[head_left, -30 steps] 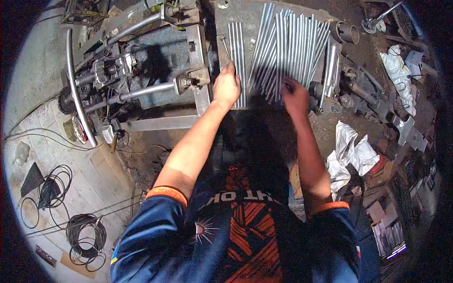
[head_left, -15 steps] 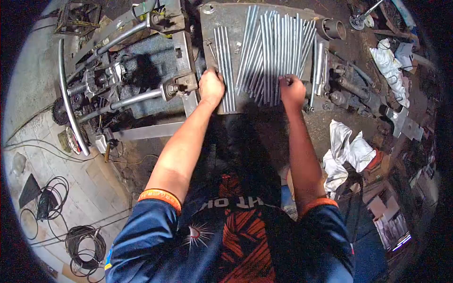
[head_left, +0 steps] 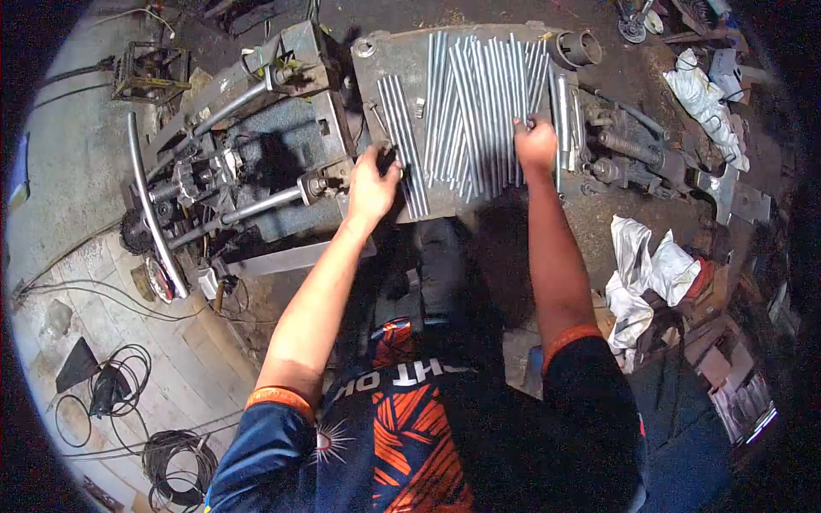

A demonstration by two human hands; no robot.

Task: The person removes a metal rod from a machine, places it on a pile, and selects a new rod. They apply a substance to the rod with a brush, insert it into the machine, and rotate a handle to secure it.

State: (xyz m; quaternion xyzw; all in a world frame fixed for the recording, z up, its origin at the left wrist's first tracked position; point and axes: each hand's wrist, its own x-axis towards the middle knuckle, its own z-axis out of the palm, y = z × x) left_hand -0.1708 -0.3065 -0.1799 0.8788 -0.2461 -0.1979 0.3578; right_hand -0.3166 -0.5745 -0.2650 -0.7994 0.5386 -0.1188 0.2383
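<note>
A small row of metal rods [head_left: 400, 128] lies side by side on a metal plate [head_left: 376, 60]. My left hand [head_left: 373, 190] is at the row's left edge, thumb and fingers apart with a dark gap between them; I see nothing held. To the right, a larger pile of grey rods [head_left: 483, 103] overlaps at slight angles. My right hand [head_left: 537, 147] is over the pile's lower right side, fingers curled together. Whatever is in them is hidden. A small coiled piece [head_left: 419, 107] lies between row and pile, and a thin bolt-like piece [head_left: 376, 115] lies left of the row.
A machine frame with steel shafts [head_left: 265, 205] stands at left, with a curved tube [head_left: 145, 197] across its end. A short pipe ring [head_left: 578, 49] sits at the plate's far right corner. Threaded machine parts [head_left: 629, 150] and white cloth [head_left: 637, 274] are at right. Coiled cable [head_left: 178, 462] lies lower left.
My left hand has loosened, its thumb now apart from the fingers. My right hand stays curled at the pile's right side. The camera view has shifted and turned slightly.
</note>
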